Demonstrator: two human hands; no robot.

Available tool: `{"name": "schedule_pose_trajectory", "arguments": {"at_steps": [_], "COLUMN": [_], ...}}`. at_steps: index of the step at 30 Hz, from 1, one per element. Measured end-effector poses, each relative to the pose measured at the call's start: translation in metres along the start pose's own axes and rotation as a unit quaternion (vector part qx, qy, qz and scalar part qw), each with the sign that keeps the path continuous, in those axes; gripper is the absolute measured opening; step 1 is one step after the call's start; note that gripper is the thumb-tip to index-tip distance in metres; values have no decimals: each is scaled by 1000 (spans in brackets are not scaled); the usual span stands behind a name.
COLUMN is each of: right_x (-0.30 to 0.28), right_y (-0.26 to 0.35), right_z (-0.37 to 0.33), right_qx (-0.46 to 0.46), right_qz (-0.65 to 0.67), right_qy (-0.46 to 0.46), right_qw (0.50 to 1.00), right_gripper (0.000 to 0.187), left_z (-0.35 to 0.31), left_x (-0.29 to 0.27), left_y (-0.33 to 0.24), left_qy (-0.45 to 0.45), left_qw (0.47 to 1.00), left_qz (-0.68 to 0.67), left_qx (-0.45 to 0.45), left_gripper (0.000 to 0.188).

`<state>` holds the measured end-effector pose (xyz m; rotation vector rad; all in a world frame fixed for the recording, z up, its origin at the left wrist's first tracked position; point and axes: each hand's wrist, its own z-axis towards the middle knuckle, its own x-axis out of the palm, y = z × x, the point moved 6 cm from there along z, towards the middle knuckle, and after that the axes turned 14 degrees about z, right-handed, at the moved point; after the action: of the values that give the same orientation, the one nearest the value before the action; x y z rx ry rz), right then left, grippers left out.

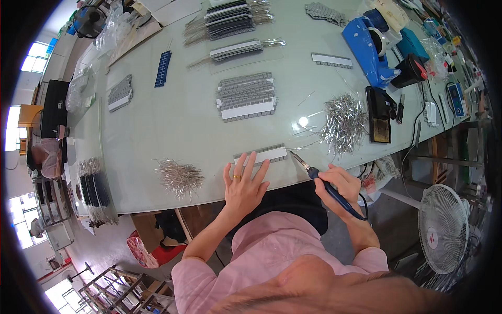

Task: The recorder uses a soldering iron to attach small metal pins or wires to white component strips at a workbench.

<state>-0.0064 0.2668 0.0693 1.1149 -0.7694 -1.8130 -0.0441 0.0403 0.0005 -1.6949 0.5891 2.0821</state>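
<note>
My right hand (340, 189) is closed around the dark blue handle of a soldering iron (320, 178), whose metal tip points at the right end of a strip of small grey cells (274, 153) with a white band. My left hand (246, 184) lies on the strip's left part with its fingers spread, a ring on one of them. A thin silver wire runs from the strip's right end. To the right sits a heap of silver wire pieces (343, 124), and a smaller wire pile (180, 178) lies left of my left hand. Beyond the strip is a stack of similar strips (246, 97).
Wired strip bundles (230, 21) lie at the far side. A blue tape dispenser (363, 49) and a black soldering stand (378, 115) stand at the right. A blue cell strip (162, 69) lies far left. A white fan (443, 228) stands beyond the table's right edge.
</note>
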Motion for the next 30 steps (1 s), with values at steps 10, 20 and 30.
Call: {"name": "schedule_pose_trajectory", "arguments": {"at_steps": [10, 20, 30], "right_x": [5, 3, -4], "right_y": [-1, -21, -45], "right_z": [7, 5, -30], "right_qx": [10, 119, 89], "right_qz": [-3, 50, 155], "right_qy": [15, -11, -66], "right_qw": [1000, 992, 982], "right_gripper": [18, 10, 6], "left_z": [1, -12, -71], "left_x": [2, -10, -31], "left_y": [0, 12, 101], "left_qy": [10, -25, -56], "left_qw": [999, 996, 974], "left_qz": [-30, -82, 35], "left_qx": [5, -15, -217], "left_gripper": [55, 55, 51]}}
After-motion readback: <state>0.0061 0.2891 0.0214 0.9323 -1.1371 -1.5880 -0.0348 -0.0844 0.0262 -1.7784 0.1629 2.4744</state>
